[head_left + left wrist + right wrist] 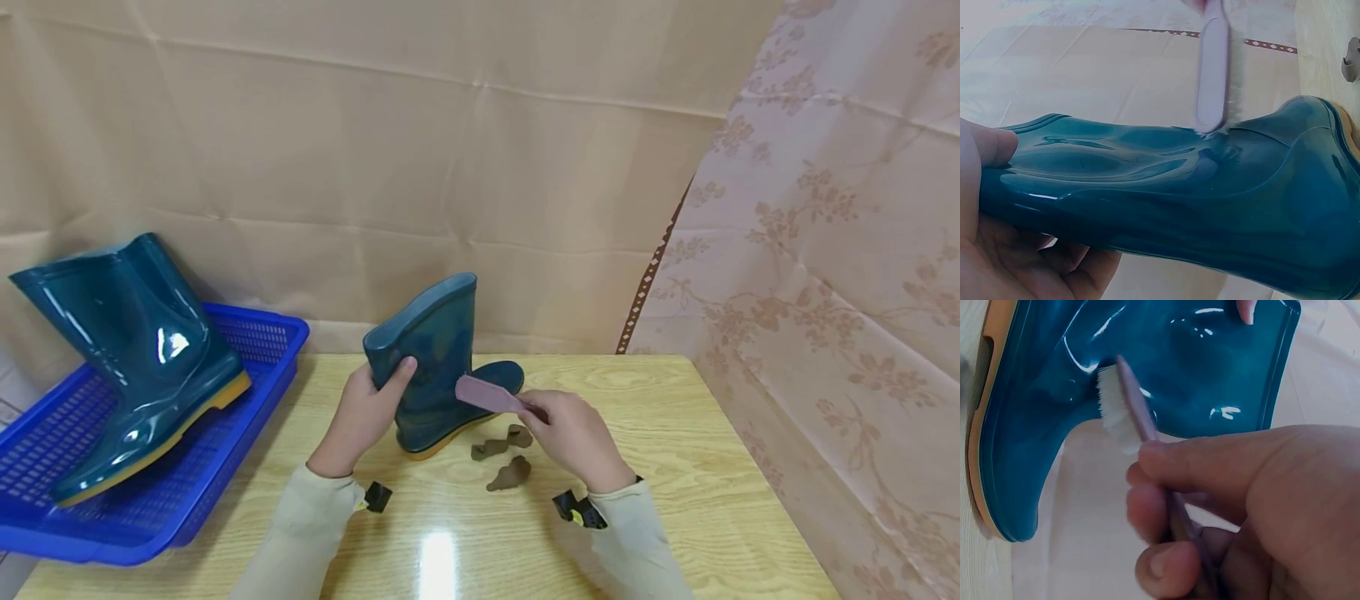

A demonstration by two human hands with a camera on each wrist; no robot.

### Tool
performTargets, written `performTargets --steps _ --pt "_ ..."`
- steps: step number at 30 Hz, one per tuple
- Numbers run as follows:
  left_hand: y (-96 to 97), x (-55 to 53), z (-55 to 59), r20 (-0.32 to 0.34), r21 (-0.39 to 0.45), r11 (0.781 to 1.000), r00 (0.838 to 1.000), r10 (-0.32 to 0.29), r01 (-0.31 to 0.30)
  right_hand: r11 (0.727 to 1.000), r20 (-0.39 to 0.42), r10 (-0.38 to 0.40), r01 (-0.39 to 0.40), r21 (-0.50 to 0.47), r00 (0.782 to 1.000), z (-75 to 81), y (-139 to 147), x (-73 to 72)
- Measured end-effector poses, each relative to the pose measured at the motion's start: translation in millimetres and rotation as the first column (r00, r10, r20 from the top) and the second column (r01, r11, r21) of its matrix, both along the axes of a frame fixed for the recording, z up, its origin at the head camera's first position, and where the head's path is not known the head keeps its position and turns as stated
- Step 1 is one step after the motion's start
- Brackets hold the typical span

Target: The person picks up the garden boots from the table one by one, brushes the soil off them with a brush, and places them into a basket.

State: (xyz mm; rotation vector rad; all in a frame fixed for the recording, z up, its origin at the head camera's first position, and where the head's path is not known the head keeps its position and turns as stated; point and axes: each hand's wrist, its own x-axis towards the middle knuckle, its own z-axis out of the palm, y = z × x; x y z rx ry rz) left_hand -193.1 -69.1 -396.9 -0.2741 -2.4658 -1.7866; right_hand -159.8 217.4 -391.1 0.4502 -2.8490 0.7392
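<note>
A dark teal rubber boot [435,367] with a yellow sole stands on the table, toe pointing to the back right. My left hand [372,408] grips its shaft near the top, thumb on the near side; in the left wrist view the fingers [1094,272] curl beneath the shaft. My right hand [573,433] holds a pinkish-purple brush [487,393] by its handle. In the right wrist view the white bristles [1116,409] meet the boot around the ankle, where shaft and foot join. Thumb and fingers wrap the handle there.
Several brown, crumpled-looking lumps [510,473] lie on the wooden table [720,500] in front of the boot. To the left, a blue plastic basket [292,342] holds a second teal boot [150,350], leaning sideways. Beige cloth [420,150] hangs behind, with flowered cloth [862,275] at the right.
</note>
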Motion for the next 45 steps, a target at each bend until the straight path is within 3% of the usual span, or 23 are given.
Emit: performTargets --steps 4,9,17,20,23,28,33,38,45 --pt "0.3 -0.4 -0.6 0.007 0.002 1.000 1.000 0.005 -0.005 1.000 -0.009 -0.005 0.005 0.003 1.000 -0.1 2.3 -0.9" --pt "-0.1 -0.3 -1.2 0.015 0.002 1.000 1.000 0.000 0.000 0.999 -0.092 0.012 -0.016 -0.042 0.996 1.7 1.4 -0.7" --pt "-1.4 1.4 -1.6 0.000 0.015 0.999 0.999 -0.045 0.045 0.988 -0.261 0.124 -0.144 -0.059 0.957 2.5 -5.6 0.3" --pt "-1.5 1.5 -1.3 -0.006 0.010 0.999 0.999 -0.040 0.040 0.986 -0.250 0.140 -0.158 -0.052 0.958 1.7 -8.7 0.6" --pt "-1.3 1.5 -1.0 -0.003 0.005 0.999 0.999 -0.033 0.033 0.992 -0.213 0.109 -0.119 -0.038 0.971 0.3 -9.9 0.7" --pt "-0.7 1.7 0.8 0.036 -0.004 1.000 0.999 -0.025 0.025 0.998 -0.096 0.046 -0.049 -0.030 0.994 -2.0 -7.5 -0.1" --pt "-0.6 2.7 3.0 0.062 -0.012 1.000 0.998 -0.020 0.021 0.996 -0.002 0.034 -0.034 -0.077 0.999 -0.1 -6.3 0.7" --pt "-1.2 3.0 2.1 0.054 -0.014 1.000 0.998 -0.026 0.027 0.990 -0.053 0.072 -0.078 -0.119 0.996 2.9 -7.7 2.0" --pt "-1.1 1.5 0.2 0.041 -0.019 1.000 0.999 -0.025 0.025 0.959 -0.176 0.189 -0.220 -0.181 0.966 2.9 -12.3 3.6"
